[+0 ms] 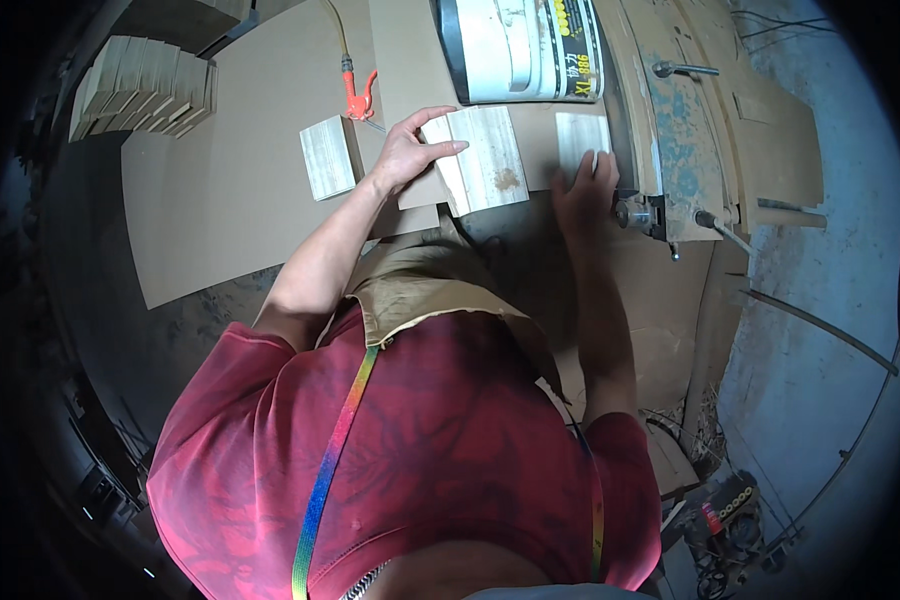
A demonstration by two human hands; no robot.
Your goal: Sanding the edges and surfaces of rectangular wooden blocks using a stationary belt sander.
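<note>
My left hand [408, 158] grips the left edge of a pale wooden block [488, 160], with the thumb lying across its top face. A brown smudge marks that block near its lower right corner. To the right is a smaller pale wooden block [581, 130]. My right hand [586, 198], in shadow, closes around this smaller block's near end; its underside and part of the grip are hidden. Left of my left hand, another wooden block [328, 158] stands apart on the brown board [230, 190].
A white jug with a dark label [505, 55] stands just beyond the blocks. A red air blow gun [358, 98] on a hose lies left of it. Stacked wooden pieces [145, 85] sit far left. Clamps [685, 69] and a worn blue-painted machine edge [685, 120] border the right.
</note>
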